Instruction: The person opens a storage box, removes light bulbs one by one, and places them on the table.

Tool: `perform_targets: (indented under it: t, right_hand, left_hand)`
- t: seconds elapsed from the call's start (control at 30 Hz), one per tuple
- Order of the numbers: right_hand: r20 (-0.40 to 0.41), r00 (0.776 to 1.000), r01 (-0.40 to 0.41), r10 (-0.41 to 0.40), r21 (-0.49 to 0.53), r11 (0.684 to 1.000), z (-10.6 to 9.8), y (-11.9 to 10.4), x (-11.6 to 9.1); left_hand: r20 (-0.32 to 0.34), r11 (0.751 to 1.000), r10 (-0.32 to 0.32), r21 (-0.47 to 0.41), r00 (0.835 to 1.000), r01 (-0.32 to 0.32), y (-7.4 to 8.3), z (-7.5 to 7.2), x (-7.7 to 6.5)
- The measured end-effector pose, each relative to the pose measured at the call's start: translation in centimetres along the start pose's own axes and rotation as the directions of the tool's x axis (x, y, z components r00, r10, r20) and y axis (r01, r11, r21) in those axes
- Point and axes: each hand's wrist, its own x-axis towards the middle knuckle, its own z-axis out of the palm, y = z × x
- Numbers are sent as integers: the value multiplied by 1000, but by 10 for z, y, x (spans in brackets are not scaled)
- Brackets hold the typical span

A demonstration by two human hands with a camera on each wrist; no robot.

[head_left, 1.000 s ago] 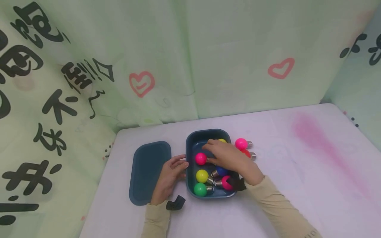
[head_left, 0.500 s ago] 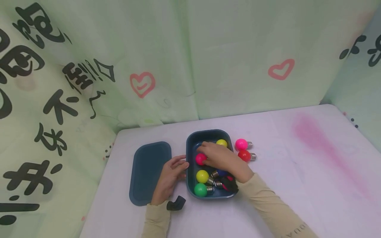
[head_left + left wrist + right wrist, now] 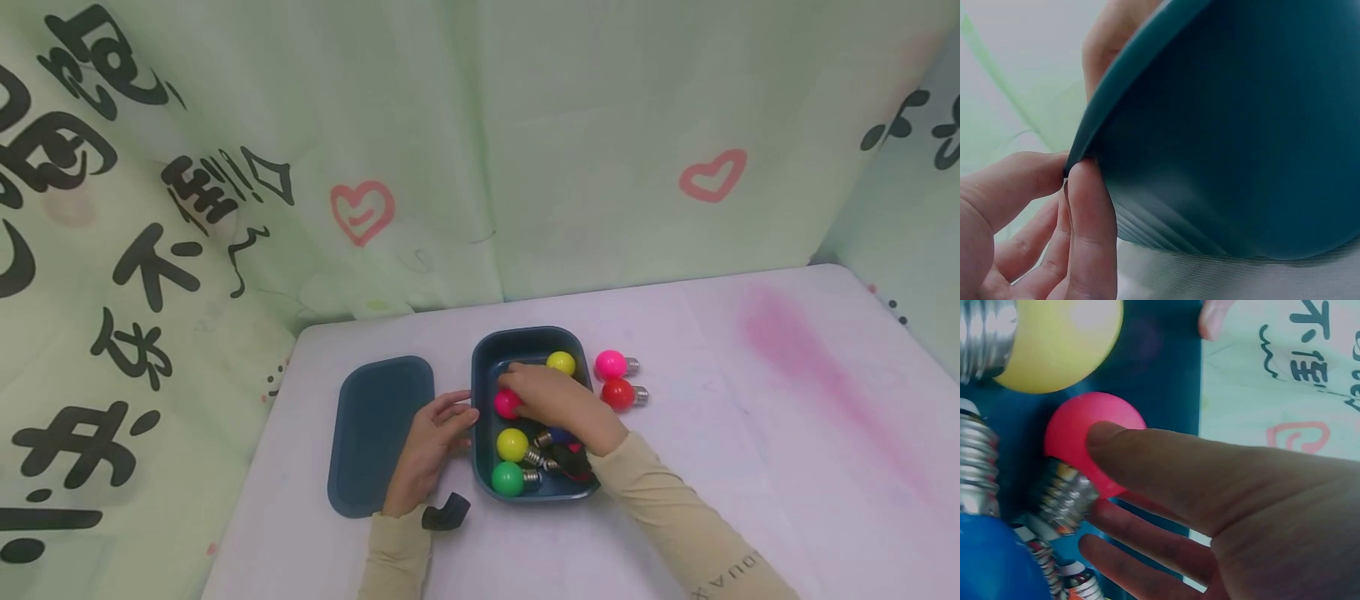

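A dark blue rectangular box (image 3: 480,467) with rounded corners holds several coloured light bulbs. My left hand (image 3: 429,450) pinches its left rim; the left wrist view shows the thumb outside and the index fingertip (image 3: 1090,187) over the edge. Inside the box, my right hand (image 3: 558,400) grips a pink light bulb (image 3: 506,404), its thumb on the round glass in the right wrist view. A yellow bulb (image 3: 512,444) and a green bulb (image 3: 507,479) lie nearer the front. A blue bulb (image 3: 997,562) is partly covered by the right wrist in the head view.
Left of the box lies a flat dark blue lid (image 3: 375,433). Another yellow bulb (image 3: 561,363) sits in the box's far right corner. On the table outside, to the right, are a pink bulb (image 3: 611,364) and a red bulb (image 3: 618,394). A patterned curtain (image 3: 600,167) hangs behind.
My right hand has moved left and slightly down, its fingers now closer around the pink bulb in the box. More of the red bulb outside shows. The left hand has stayed at the rim.
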Motion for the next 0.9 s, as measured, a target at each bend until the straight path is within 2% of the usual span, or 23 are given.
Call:
perform_targets:
  t: [0.37,0.9]
  right_hand:
    - [31,999,-33,32,54,998,4,5,4]
    - [-10,1000,10,-9,74,997,-8,3,-7]
  left_hand:
    - [-1,1000,3,10,1000,-3,-1,0,1]
    - [1,1000,3,13,1000,-3,-2,0,2]
